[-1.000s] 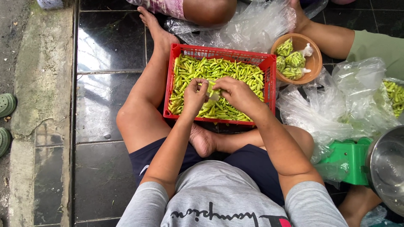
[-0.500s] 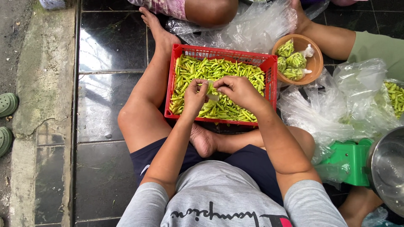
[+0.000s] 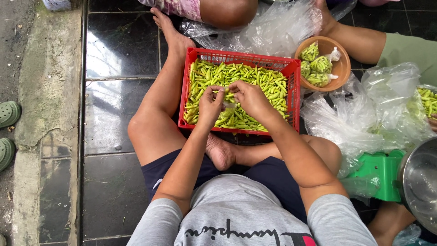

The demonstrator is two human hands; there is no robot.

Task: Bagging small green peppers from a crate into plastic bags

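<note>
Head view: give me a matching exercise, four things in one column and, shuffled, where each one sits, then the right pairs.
Things:
1. crate
2. bowl
3. stool
4. clogs

Places:
A. far left, on the rough ground beside the tiles
B. on the floor between the person's legs, full of green chillies
C. just right of the crate's far corner, holding small filled bags
D. at the right, beside a steel pot, under clear plastic bags

Pairs: 1-B, 2-C, 3-D, 4-A
</note>
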